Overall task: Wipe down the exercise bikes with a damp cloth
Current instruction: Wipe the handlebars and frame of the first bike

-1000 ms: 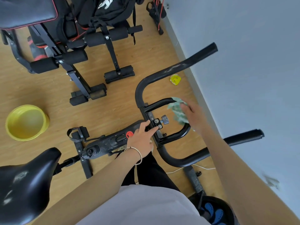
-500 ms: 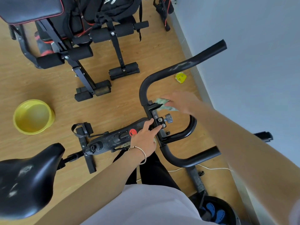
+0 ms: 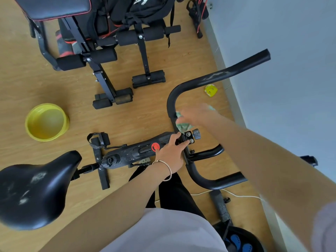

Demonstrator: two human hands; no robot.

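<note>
left hand (image 3: 172,151) resting flat, right hand (image 3: 197,115) blurred

Background clutter, placed relative to the weight bench

Weight bench (image 3: 101,57) on wood floor (image 3: 21,84), black backpack (image 3: 138,10) lying on it. Yellow bowl (image 3: 46,122) below-left of bench, well apart. Small yellow object (image 3: 211,90) to bench's right, near grey wall (image 3: 291,33).

Single head-worn wide-angle view — aimed steeply downward, close over handlebars (image 3: 209,82) — floor (image 3: 54,84) seen beyond.
</note>
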